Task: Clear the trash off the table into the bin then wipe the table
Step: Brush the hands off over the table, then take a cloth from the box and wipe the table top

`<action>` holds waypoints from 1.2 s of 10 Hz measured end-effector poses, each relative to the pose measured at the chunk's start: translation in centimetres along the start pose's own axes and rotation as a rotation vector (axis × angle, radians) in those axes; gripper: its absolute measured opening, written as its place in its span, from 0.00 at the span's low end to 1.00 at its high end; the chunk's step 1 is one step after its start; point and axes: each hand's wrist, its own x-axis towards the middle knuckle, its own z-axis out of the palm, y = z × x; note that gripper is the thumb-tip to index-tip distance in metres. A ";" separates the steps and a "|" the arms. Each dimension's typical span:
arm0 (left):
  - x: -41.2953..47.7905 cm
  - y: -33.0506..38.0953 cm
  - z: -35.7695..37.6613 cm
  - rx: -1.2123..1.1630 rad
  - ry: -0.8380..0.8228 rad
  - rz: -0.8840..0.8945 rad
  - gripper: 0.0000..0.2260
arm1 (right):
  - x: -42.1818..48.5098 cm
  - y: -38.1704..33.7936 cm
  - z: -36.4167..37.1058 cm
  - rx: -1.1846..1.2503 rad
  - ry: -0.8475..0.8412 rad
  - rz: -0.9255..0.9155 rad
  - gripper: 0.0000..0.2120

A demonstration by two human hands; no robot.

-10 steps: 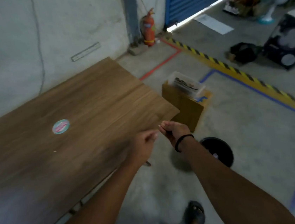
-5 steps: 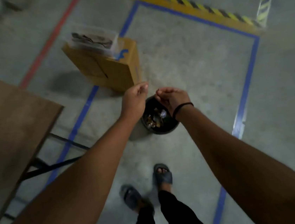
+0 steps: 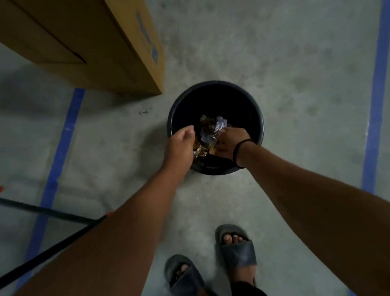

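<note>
Both hands have dropped from beside the table to the bin's mouth. Left hand (image 3: 180, 142) and right hand (image 3: 231, 141) are curled loosely; whether they pinch scraps is unclear. Trash (image 3: 209, 131) lies directly below in the bin (image 3: 252, 107). Box (image 3: 94, 45) print unreadable.

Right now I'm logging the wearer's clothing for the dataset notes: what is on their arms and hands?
Both forearms are bare, no sleeves in view and no gloves. The left hand wears nothing. The right hand has a thin black band round the wrist. No watch or rings are visible.
</note>
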 end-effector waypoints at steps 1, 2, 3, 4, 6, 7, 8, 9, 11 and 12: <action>1.9 -1.3 1.6 -0.084 -0.030 -0.072 0.18 | 1.8 0.7 0.6 -0.283 -0.009 -0.109 0.19; 1.3 -1.0 3.3 -0.194 -0.121 -0.088 0.20 | 1.3 0.3 1.3 -0.187 -0.033 -0.124 0.23; -0.3 0.8 4.7 -0.237 -0.230 -0.061 0.22 | -1.7 -1.1 1.7 0.050 -0.122 -0.105 0.23; -1.8 2.9 4.2 -0.358 -0.146 -0.227 0.23 | -7.5 -3.2 1.7 0.192 -0.163 -0.163 0.22; -5.0 10.3 1.8 -0.680 -0.220 -0.411 0.32 | -15.4 -0.4 -0.1 -0.506 -0.125 -0.912 0.29; -8.0 14.6 -0.9 -0.678 -0.206 -0.483 0.31 | -15.9 0.3 -2.0 -0.907 -0.032 -0.762 0.33; -12.5 17.8 -4.9 -0.522 -0.123 -0.386 0.24 | -20.8 -2.9 -2.3 -1.025 0.050 -0.550 0.36; -17.2 21.7 -8.6 -0.378 -0.009 -0.173 0.17 | -28.8 -7.5 -0.3 -0.892 0.010 -0.652 0.21; -28.1 31.4 -17.6 -0.229 0.213 0.187 0.16 | -43.8 -15.2 7.5 -0.612 -0.086 -0.835 0.21; -32.3 34.6 -23.3 -0.042 0.329 0.318 0.12 | -49.3 -17.8 12.2 -0.570 -0.141 -0.941 0.20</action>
